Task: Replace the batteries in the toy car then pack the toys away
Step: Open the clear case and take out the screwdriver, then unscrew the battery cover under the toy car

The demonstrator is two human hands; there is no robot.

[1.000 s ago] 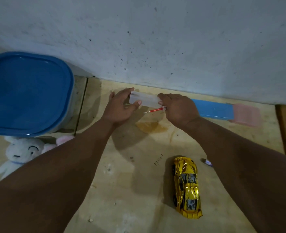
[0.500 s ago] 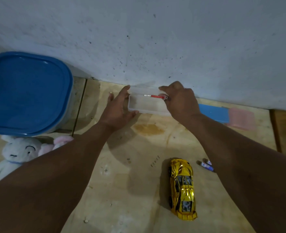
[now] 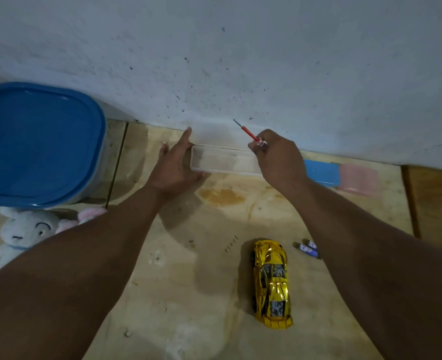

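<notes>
A shiny yellow toy car (image 3: 271, 283) lies on the wooden floor, nose towards the wall. Two small blue-and-white batteries (image 3: 307, 249) lie just right of its nose. Several tiny dark screws (image 3: 231, 243) rest to the left of the nose. A clear plastic case (image 3: 221, 160) lies open against the wall, its lid leaning back. My left hand (image 3: 176, 165) rests flat against the case's left end. My right hand (image 3: 277, 157) is shut on a small red screwdriver (image 3: 247, 131), raised over the case's right end, tip pointing up-left.
A big tub with a blue lid (image 3: 36, 144) stands at the left. Below it lie a white plush rabbit (image 3: 23, 231) and a pink plush (image 3: 90, 213). A blue box (image 3: 321, 172) and a pink box (image 3: 360, 180) lie along the wall at the right.
The clear case went from held in both hands to lying open on the floor. My right hand lifted the red screwdriver out and up, tip now pointing towards the wall.
</notes>
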